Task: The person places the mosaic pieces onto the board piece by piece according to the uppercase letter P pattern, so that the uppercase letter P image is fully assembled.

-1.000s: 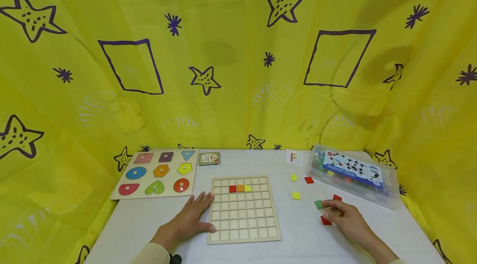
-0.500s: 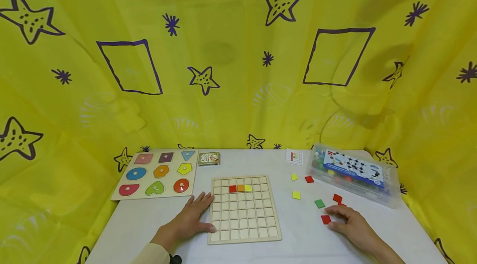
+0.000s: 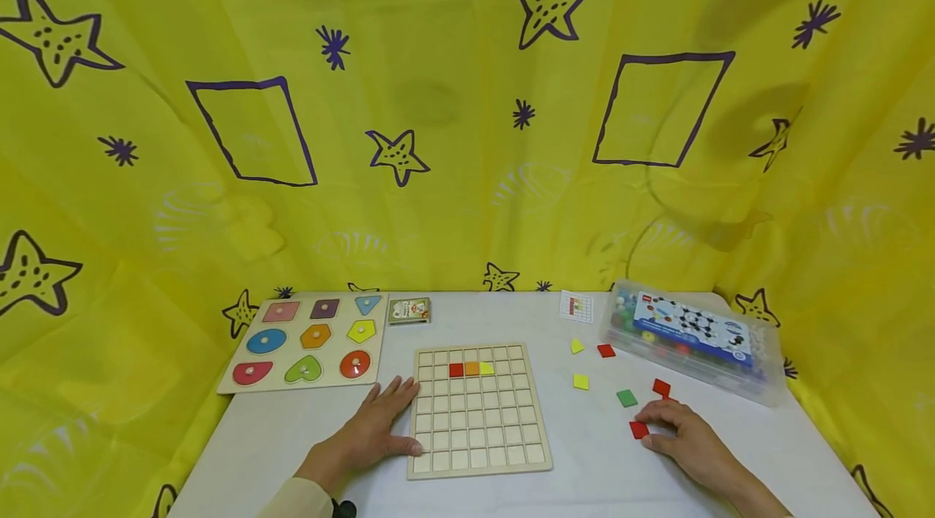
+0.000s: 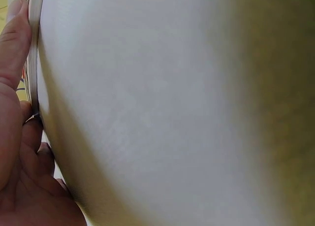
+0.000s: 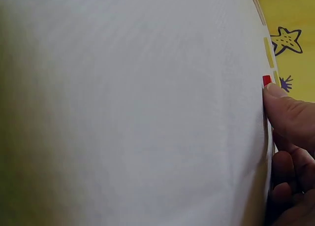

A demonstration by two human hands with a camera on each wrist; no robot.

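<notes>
One red tile (image 3: 639, 429): thin, flat, square, plain bright red, smooth-faced; low at the white tabletop (image 3: 584, 449), well to the right of the grid board, nearer the person than the matching-format green tile (image 3: 626, 398). Right hand (image 3: 690, 442): curled, with thumb and index finger only slightly parted, pinching the red tile at opposite edges; other fingers folded. Left hand (image 3: 372, 427): spread, thumb well apart from the fingers, resting against the left edge of the grid board (image 3: 476, 420). Grid board: pale wood, square outline, raised ribs, shallow square cells; red, orange and yellow pieces side by side in the second row from the far edge. Tabletop: matte, cloth-like, faintly textured. Storage box (image 3: 690, 343): clear plastic, oblong, blue-labelled.
</notes>
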